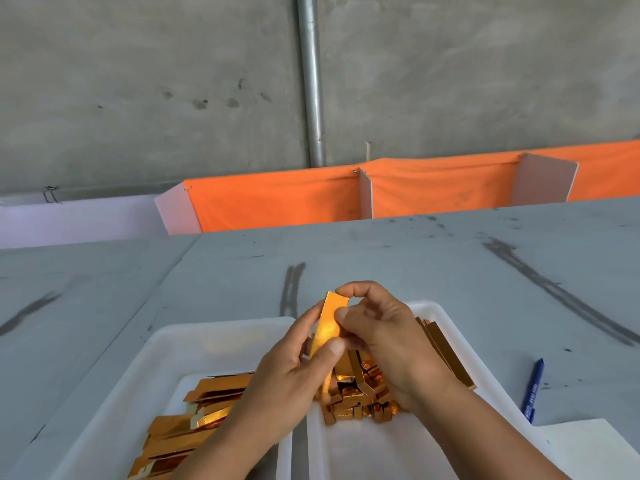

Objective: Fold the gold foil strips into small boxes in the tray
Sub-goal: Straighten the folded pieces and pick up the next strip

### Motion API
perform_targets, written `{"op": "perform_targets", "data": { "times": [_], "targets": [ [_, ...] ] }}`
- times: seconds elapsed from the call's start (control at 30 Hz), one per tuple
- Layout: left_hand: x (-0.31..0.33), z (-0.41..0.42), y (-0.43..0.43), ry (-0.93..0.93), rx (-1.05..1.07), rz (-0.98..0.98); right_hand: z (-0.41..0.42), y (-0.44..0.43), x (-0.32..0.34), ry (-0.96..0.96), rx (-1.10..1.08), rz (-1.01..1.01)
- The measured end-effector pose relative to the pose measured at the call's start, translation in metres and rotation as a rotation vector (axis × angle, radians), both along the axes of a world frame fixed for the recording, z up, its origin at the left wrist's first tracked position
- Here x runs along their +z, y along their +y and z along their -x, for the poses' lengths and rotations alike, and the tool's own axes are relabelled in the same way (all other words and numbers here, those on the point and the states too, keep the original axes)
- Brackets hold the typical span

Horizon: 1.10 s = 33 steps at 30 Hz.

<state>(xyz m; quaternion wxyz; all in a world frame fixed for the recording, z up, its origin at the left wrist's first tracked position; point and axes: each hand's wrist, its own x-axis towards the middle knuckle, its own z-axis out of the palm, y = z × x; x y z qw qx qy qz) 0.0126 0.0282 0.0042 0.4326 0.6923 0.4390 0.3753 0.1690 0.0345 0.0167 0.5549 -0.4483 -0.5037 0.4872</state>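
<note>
grey table (415, 258) | concrete wall (138, 81) | left hand (287, 372), right hand (388, 334) pinch strip (329, 325)

Stained grey concrete wall (138, 81), vertical metal pipe (311, 81), orange cloth barrier (277, 199), scuffed grey tabletop (415, 258)

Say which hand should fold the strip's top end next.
Right hand, likely: it pinches the gold strip at its top end, while the left hand grips the lower part steady.

- The left tray (166, 341) and right tray (446, 327) run off the bottom edge.
- The left hand (287, 372) hides the lower end of the strip (329, 327).
- The right hand (377, 327) covers some boxes (356, 403).
- Print on the pen (533, 389) is too small to read.
</note>
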Motion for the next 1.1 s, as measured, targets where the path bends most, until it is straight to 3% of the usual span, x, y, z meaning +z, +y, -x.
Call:
{"op": "perform_targets", "data": {
  "times": [0.07,0.23,0.4,0.57,0.63,0.77,0.9,1.0,1.1],
  "targets": [
    [0.010,0.006,-0.002,0.022,0.012,0.002,-0.002,-0.001,0.006,-0.004,0.012,0.008],
    [0.040,0.009,-0.007,-0.268,0.110,0.096,-0.005,-0.015,0.021,-0.099,0.147,-0.023],
    [0.048,-0.001,-0.020,-0.350,0.160,0.122,-0.010,-0.034,0.034,-0.124,0.118,-0.035],
    [0.042,-0.015,-0.028,-0.490,0.358,0.091,-0.014,-0.066,0.026,-0.618,-0.160,-0.075],
    [0.038,-0.020,-0.031,-0.513,0.395,0.098,-0.012,-0.078,0.017,-0.720,-0.183,-0.147],
    [0.025,-0.027,-0.032,-0.461,0.429,0.112,-0.015,-0.085,0.004,-0.789,-0.167,-0.240],
    [0.022,-0.034,-0.027,-0.455,0.397,0.131,-0.025,-0.079,0.010,-0.738,-0.133,-0.102],
    [0.028,-0.037,-0.020,-0.374,0.335,0.136,-0.045,-0.064,0.018,-0.684,-0.293,-0.008],
    [0.027,-0.029,-0.011,-0.148,0.380,0.080,-0.072,-0.044,0.021,-0.765,-0.441,0.127]
  ]
}}
